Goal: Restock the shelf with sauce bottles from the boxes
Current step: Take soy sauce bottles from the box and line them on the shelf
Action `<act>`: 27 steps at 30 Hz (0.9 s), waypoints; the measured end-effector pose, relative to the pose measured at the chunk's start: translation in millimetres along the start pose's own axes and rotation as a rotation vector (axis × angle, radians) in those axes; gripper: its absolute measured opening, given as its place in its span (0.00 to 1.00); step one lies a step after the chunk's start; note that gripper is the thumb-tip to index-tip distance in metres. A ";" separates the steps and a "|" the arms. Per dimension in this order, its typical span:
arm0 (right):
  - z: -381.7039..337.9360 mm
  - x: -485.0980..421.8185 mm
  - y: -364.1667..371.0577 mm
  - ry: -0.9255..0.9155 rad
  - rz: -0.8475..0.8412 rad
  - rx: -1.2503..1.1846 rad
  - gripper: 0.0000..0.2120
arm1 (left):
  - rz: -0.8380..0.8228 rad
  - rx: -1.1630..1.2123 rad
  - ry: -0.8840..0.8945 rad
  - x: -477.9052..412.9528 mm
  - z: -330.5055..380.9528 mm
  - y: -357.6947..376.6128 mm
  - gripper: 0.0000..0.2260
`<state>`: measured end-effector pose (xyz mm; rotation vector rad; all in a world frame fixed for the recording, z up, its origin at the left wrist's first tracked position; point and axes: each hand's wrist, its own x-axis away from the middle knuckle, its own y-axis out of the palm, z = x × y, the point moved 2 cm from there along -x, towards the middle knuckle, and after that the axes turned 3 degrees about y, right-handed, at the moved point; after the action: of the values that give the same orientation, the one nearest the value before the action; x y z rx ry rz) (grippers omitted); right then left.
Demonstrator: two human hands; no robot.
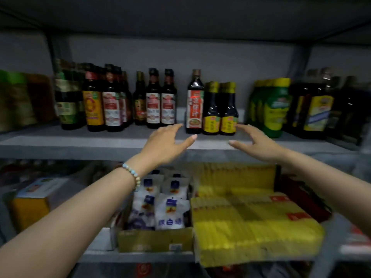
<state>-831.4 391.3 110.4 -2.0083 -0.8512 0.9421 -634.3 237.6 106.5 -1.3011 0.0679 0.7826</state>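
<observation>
Cardboard box, lower shelf, front edge, left of centre: open-topped, holds white sugar bags standing upright in rows. Just to its right, touching: yellow wrapped packs, stacked, reaching the front edge.

Shelf, upper level: dark sauce bottles upright along the back. Left group: several red- and orange-labelled bottles, closely packed. Centre: tall red-labelled bottle, standing just beside two short yellow-labelled bottles, which touch each other. Right end: green-and-yellow jars, then more dark bottles, blurred.

Left hand: empty, fingers spread and slightly curled, fingertips near the base of the tall red-labelled bottle, not touching it. Beaded bracelet at the wrist.

Right hand: empty, fingers spread, thumb pointing inward, just beside the yellow-labelled bottles; contact cannot be told.

Both forearms extend forward and upward over the lower shelf, palms facing each other.
</observation>
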 end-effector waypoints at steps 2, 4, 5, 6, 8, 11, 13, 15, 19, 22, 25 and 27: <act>22.0 25.4 -6.8 0.075 0.002 0.020 0.34 | -0.018 0.002 0.093 5.6 32.2 16.6 0.34; 41.3 52.2 -11.3 0.129 0.007 0.040 0.35 | -0.040 0.028 0.160 14.9 58.1 35.9 0.33; 51.8 65.7 -12.6 0.154 0.008 0.052 0.35 | -0.052 0.046 0.187 21.2 69.9 46.5 0.33; 62.8 79.2 -13.4 0.180 0.004 0.058 0.35 | -0.067 0.058 0.210 27.7 81.2 58.2 0.33; 83.1 107.1 -12.7 0.221 -0.008 0.057 0.37 | -0.089 0.057 0.250 40.2 102.1 83.3 0.33; 117.8 145.3 -5.6 0.278 -0.025 0.079 0.38 | -0.095 0.057 0.292 59.5 125.1 124.5 0.32; 144.7 168.0 3.0 0.297 -0.043 0.108 0.36 | -0.116 0.076 0.302 73.4 134.5 154.4 0.35; 175.3 189.1 17.4 0.324 -0.084 0.119 0.34 | -0.182 0.109 0.279 87.1 139.5 189.7 0.34; 242.3 228.7 57.9 0.386 -0.195 0.083 0.34 | -0.375 0.043 0.211 118.0 144.7 273.9 0.32; 296.0 253.2 98.1 0.418 -0.325 0.041 0.32 | -0.571 0.009 0.109 142.8 145.2 341.4 0.33; 349.1 272.0 144.4 0.417 -0.455 -0.013 0.32 | -0.689 -0.022 0.009 168.6 139.4 409.1 0.33; 381.8 284.9 176.3 0.422 -0.522 -0.053 0.31 | -0.759 -0.016 -0.071 186.9 134.3 452.9 0.33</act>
<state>-958.1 660.1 -301.6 -1.7951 -1.0825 0.1948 -794.3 468.6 -316.7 -1.1844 -0.4668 0.1747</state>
